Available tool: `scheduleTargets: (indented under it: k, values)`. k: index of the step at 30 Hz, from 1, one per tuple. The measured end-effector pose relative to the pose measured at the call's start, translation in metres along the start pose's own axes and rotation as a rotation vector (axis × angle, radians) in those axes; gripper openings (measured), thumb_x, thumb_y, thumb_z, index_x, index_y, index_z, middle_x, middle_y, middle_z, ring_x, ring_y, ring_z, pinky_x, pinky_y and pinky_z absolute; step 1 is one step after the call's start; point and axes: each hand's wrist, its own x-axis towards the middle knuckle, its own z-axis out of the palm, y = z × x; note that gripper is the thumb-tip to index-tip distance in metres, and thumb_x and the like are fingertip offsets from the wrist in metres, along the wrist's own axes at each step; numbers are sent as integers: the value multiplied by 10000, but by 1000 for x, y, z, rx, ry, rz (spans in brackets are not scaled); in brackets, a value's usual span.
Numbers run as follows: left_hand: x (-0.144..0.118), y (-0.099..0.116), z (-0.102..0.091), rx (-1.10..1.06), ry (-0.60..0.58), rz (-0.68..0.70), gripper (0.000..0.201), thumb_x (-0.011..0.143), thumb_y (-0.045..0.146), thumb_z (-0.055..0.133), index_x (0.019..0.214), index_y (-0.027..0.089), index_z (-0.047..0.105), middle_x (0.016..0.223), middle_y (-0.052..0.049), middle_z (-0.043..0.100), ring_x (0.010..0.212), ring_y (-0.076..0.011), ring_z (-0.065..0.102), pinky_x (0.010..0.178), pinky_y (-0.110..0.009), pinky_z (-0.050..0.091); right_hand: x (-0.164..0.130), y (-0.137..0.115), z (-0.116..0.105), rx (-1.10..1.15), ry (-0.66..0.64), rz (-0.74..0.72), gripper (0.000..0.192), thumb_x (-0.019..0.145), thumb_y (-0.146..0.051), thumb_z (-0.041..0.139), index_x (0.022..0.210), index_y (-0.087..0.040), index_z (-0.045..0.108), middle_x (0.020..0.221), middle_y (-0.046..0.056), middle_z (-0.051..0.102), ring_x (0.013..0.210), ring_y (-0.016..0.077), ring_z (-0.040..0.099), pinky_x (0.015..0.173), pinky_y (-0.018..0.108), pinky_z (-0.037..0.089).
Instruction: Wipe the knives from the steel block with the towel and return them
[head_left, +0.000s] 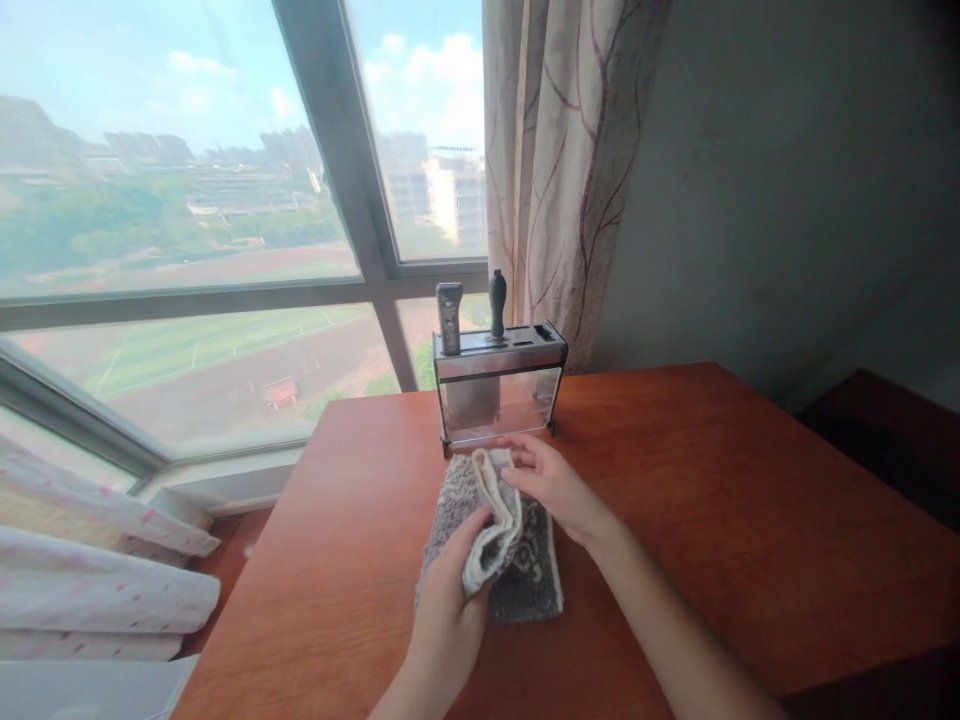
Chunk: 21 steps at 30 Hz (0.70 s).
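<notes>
A grey patterned towel (531, 570) with pale edges lies partly flat on the table, and its upper part is gathered into folds. My left hand (456, 580) grips the near end of these folds, thumb on top and the other fingers mostly hidden under the cloth. At the far end, my right hand (551, 485) holds the folded edge between thumb and fingers. Just beyond the towel stands a clear-sided knife block (501, 395) with a metal top. A grey-handled knife (449, 315) and a dark-handled tool (496, 305) are upright in its slots.
The reddish-brown wooden table (690, 500) runs under everything, its left edge near the window (187, 220). A patterned curtain (574, 150) hangs behind the knife block. More pale curtain cloth (105, 590) is at lower left, and a grey wall (772, 200) rises at right.
</notes>
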Motion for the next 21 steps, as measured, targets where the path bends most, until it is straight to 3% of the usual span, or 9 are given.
scheduleTargets:
  k: [2,7,9,11,13,16,19,21]
  values:
    - [10,6,-7,-261,108,-163,366,844,269,568,1175,141,658,1208,-130,684,1181,-295,585,1070,-456,394,7,2,-3,-193,-20,-17,332,855,-259,496,1180,-202,537,1000,50,702,884,178,674,759,296,520]
    - [23,23,-19,-710,391,-425,468,776,370,695,1182,141,652,1065,-96,738,1079,-295,648,969,-428,487,11,20,-25,-563,76,-11,256,757,-156,585,1003,-147,653,911,89,680,852,219,624,791,340,451]
    - [21,25,-21,-682,503,-376,471,782,381,687,1188,146,651,1060,-95,739,1052,-293,660,940,-419,507,8,26,-30,-665,71,-5,228,708,-153,643,933,-149,676,872,84,662,832,229,599,780,340,425]
    - [18,23,-20,-465,537,-206,434,822,357,639,1210,163,645,1133,-97,717,1093,-290,640,968,-410,489,6,31,-31,-737,54,4,188,680,-179,686,866,-155,684,849,78,643,827,232,580,768,330,409]
    - [14,20,-13,-101,441,30,440,843,257,577,1275,177,605,1291,-107,638,1204,-289,570,1046,-415,424,7,35,-29,-781,44,13,152,663,-192,706,808,-159,677,840,75,630,827,231,567,758,317,397]
    - [9,15,5,488,82,284,572,799,123,511,1370,159,519,1446,-129,498,1336,-291,440,1131,-455,306,10,39,-28,-796,31,11,80,682,-155,668,761,-164,653,830,67,636,807,207,565,736,285,386]
    - [4,13,26,884,-191,289,536,831,177,484,1359,98,523,1443,-179,488,1353,-321,414,1119,-498,301,14,41,-32,-756,31,10,88,708,-93,595,744,-164,633,795,59,660,756,181,578,699,261,384]
    - [0,13,34,990,-242,279,580,830,245,504,1389,93,485,1479,-182,439,1387,-331,357,1133,-504,267,15,44,-36,-704,31,15,130,706,-69,570,764,-166,635,784,50,678,739,174,594,677,251,388]
